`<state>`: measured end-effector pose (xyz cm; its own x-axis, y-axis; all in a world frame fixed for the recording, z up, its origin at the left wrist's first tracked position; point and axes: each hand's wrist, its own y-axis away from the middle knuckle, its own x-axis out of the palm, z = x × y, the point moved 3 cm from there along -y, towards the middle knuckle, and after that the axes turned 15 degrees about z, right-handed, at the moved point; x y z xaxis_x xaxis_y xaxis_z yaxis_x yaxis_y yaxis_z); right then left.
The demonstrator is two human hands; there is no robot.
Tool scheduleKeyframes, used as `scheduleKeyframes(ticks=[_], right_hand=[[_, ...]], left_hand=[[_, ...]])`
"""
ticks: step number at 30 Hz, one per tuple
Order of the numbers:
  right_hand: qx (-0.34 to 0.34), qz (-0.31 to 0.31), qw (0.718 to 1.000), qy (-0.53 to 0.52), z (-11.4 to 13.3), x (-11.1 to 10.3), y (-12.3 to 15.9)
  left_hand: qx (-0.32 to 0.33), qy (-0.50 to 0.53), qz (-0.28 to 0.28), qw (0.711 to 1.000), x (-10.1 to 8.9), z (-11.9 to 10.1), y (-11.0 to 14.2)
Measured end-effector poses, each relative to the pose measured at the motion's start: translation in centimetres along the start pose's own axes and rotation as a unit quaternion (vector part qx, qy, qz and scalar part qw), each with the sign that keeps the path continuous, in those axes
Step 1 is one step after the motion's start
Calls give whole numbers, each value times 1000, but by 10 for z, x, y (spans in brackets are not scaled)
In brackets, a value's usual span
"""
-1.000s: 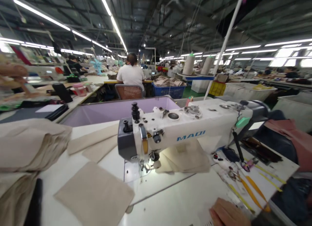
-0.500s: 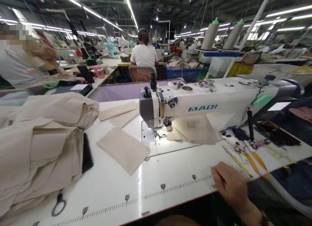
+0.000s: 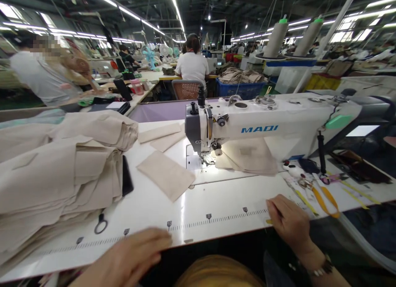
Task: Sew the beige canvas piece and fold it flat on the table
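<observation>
— At the front edge of the table (image 3: 216, 204), what is found under the hands?

— The right hand (image 3: 289, 223) is laid on the table edge, its fingers curled over something yellow that is barely seen; whether it is gripped cannot be told. The left hand (image 3: 133, 258) is held flat and empty at the near edge, fingers spread toward the printed ruler (image 3: 210, 217). The hands are well apart.

— And what is noted beside them?

— Just right of the right hand, yellow strips (image 3: 323, 200) and small tools are laid out. Ahead of the left hand, a beige fabric piece (image 3: 165, 174) is laid flat, near the needle of the sewing machine (image 3: 262, 126). More beige fabric (image 3: 247, 157) is lodged under the machine arm, and two narrower pieces (image 3: 161, 136) are seen behind.

— The left side of the table?

— It is taken up by a tall stack of beige cloth (image 3: 62, 167). A black object (image 3: 126, 182) is wedged against the stack, and a scissor handle (image 3: 101, 225) is seen protruding from beneath it.

— Beyond the table?

— Two thread cones (image 3: 275, 37) are mounted behind the machine. A seated person in white (image 3: 192, 66) is observed at the next station, and another person (image 3: 43, 78) at the far left.
</observation>
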<state>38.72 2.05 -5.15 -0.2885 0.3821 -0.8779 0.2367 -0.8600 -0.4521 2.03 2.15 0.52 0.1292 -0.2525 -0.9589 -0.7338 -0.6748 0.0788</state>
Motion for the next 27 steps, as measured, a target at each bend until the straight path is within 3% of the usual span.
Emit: scheduleKeyframes(ticks=[3, 5, 8, 12, 15, 18, 22, 27], right_hand=[[4, 53, 998, -20, -3, -5, -2], [4, 115, 992, -54, -5, -11, -5], [-21, 192, 976, -100, -1, -23, -22], [-128, 231, 961, -87, 29, -24, -72], [-227, 290, 929, -25, 61, -2, -116], [-260, 343, 901, 48, 80, 26, -145], [-255, 358, 897, 52, 80, 48, -155], [-247, 369, 896, 5, 70, 52, -149]], left_hand=[[3, -23, 17, 1000, -22, 34, -51], [20, -81, 61, 995, -27, 51, -86], [9, -111, 111, 988, -24, 51, -114], [-36, -126, 155, 979, -17, 19, -120], [-67, -131, 153, 977, -13, 5, -124], [-53, -121, 131, 982, -9, 6, -131], [-3, -104, 111, 988, -5, 13, -133], [22, -128, 112, 985, -9, 21, -141]])
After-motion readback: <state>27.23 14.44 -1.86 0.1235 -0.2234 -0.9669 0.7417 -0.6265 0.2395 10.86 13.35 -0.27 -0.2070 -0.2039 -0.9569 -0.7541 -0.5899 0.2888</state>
